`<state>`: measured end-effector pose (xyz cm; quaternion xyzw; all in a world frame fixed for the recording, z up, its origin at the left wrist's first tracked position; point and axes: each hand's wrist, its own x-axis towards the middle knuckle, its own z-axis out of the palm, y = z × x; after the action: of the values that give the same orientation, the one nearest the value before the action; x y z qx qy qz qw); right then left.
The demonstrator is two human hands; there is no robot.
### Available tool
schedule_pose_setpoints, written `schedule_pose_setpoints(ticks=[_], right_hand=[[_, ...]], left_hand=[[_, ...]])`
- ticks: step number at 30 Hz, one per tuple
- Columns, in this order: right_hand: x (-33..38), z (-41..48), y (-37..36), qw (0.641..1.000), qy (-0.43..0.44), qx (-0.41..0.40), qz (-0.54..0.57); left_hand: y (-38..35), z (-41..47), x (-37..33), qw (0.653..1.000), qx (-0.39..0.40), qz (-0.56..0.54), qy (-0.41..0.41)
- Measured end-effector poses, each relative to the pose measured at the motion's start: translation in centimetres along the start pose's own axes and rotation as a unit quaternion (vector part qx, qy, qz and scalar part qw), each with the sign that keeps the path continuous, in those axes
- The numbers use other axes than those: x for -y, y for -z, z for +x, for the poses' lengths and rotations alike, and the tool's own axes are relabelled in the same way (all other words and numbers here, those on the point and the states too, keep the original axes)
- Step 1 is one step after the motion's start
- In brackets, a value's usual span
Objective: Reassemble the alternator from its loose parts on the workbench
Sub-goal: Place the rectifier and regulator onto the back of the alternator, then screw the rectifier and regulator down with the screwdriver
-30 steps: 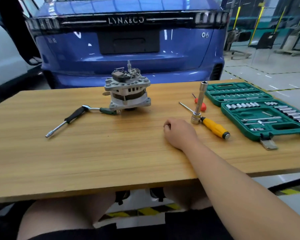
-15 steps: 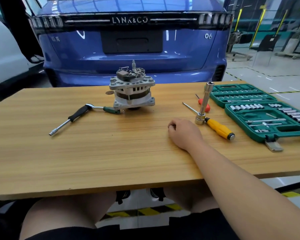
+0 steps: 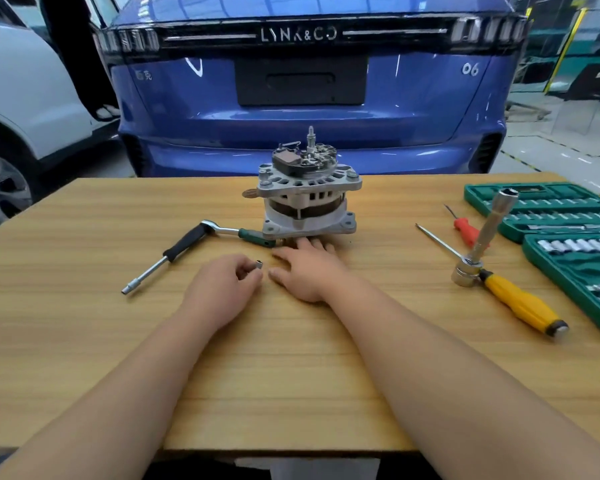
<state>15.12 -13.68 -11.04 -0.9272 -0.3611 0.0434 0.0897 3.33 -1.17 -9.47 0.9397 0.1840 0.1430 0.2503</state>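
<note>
Two hands over the workbench (image 3: 291, 368): my left hand (image 3: 222, 287) pinches a small metal part (image 3: 259, 264), while my right hand (image 3: 305, 270), nearer, fingers spread flat, reaches the foot of the alternator (image 3: 309, 199), standing upright just ahead, toward the far edge.

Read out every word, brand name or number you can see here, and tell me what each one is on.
"LYNK&CO": on the light bar across the rear of the blue car.
"06": on the right side of that car's rear.
Two small characters on the left side of the car's rear: too blurred to read.
Green socket case: any markings are too small to read.
Alternator: no legible text.
</note>
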Motion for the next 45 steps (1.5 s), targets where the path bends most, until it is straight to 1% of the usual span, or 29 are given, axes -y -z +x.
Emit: schedule_pose_setpoints(ticks=[2,3,6,8,11,14,17,18,20,21,22,23,24,25,26,28,30,31,33,35,37,39,40,43,44,45], right_hand=[[0.1,1.0,-0.2,1.0,0.008,0.023,-0.001],[0.1,1.1,-0.2,1.0,0.01,0.023,-0.006],[0.4,0.6,0.0,1.0,0.025,-0.008,-0.012],[0.2,-0.6,0.4,0.998,0.043,-0.044,0.02],[-0.5,-3.1,0.8,0.99,0.077,-0.101,0.067],[-0.7,-4.9,0.8,0.985,0.093,-0.111,0.096],[-0.2,-5.4,1.0,0.979,0.07,-0.116,0.15],[0.0,-5.4,1.0,0.975,0.055,-0.116,0.179],[0.3,-5.4,1.0,0.964,0.031,-0.121,0.237],[0.4,-5.5,1.1,0.957,0.025,-0.123,0.261],[0.6,-5.5,1.2,0.952,0.024,-0.123,0.28],[0.8,-5.4,1.3,0.947,0.024,-0.12,0.297],[1.0,-5.4,1.5,0.943,0.019,-0.117,0.312],[1.3,-5.5,1.6,0.938,0.011,-0.113,0.326],[1.5,-5.5,1.8,0.936,0.005,-0.108,0.335],[1.9,-5.4,2.1,0.944,0.011,-0.1,0.314],[2.2,-5.2,2.9,0.957,0.03,-0.111,0.266],[2.4,-5.1,3.6,0.955,0.036,-0.13,0.265],[3.1,-4.9,5.4,0.938,0.041,-0.181,0.291],[3.5,-4.9,7.2,0.926,0.057,-0.239,0.287],[3.7,-5.2,8.7,0.918,0.077,-0.284,0.266],[3.7,-5.5,10.0,0.913,0.079,-0.307,0.255],[3.6,-5.6,10.6,0.914,0.074,-0.313,0.247],[2.9,-6.2,11.9,0.921,0.078,-0.32,0.209],[2.3,-6.5,11.9,0.928,0.09,-0.304,0.196],[1.7,-6.9,11.7,0.937,0.105,-0.266,0.2]], left_hand=[[-0.7,2.1,1.8,0.998,-0.034,0.039,0.027],[-1.0,2.6,2.4,0.998,-0.043,0.04,0.032],[-1.6,3.1,3.1,0.998,-0.064,0.02,0.018],[-1.3,3.0,3.3,0.998,-0.061,0.017,0.014],[-0.7,2.8,3.2,0.996,-0.072,0.033,0.036],[-0.4,2.4,2.8,0.993,-0.074,0.062,0.06],[0.3,1.8,3.0,0.991,-0.065,0.093,0.068],[0.9,1.6,3.4,0.989,-0.086,0.095,0.074],[2.4,1.8,4.8,0.975,-0.161,0.114,0.103],[3.3,2.0,5.6,0.965,-0.172,0.144,0.134],[3.9,2.3,6.1,0.956,-0.148,0.186,0.173],[4.3,2.6,6.6,0.948,-0.102,0.217,0.208],[4.5,2.9,6.9,0.945,-0.057,0.226,0.23],[4.4,3.1,7.3,0.947,-0.03,0.212,0.238],[4.3,3.3,7.7,0.953,-0.021,0.19,0.237],[4.4,3.2,8.6,0.962,-0.059,0.151,0.222],[4.9,2.5,9.1,0.962,-0.152,0.091,0.206],[5.2,1.9,8.9,0.96,-0.201,0.048,0.188],[5.4,0.8,7.6,0.953,-0.275,-0.041,0.119],[5.7,-0.4,5.8,0.939,-0.322,-0.113,0.047],[6.1,-1.6,4.2,0.923,-0.354,-0.149,-0.016],[6.4,-2.8,3.1,0.92,-0.353,-0.15,-0.078],[6.4,-3.3,2.7,0.923,-0.335,-0.154,-0.106],[6.2,-4.4,1.7,0.94,-0.226,-0.163,-0.197],[5.9,-4.6,1.4,0.944,-0.181,-0.16,-0.223],[5.4,-4.8,1.2,0.949,-0.141,-0.156,-0.234]])
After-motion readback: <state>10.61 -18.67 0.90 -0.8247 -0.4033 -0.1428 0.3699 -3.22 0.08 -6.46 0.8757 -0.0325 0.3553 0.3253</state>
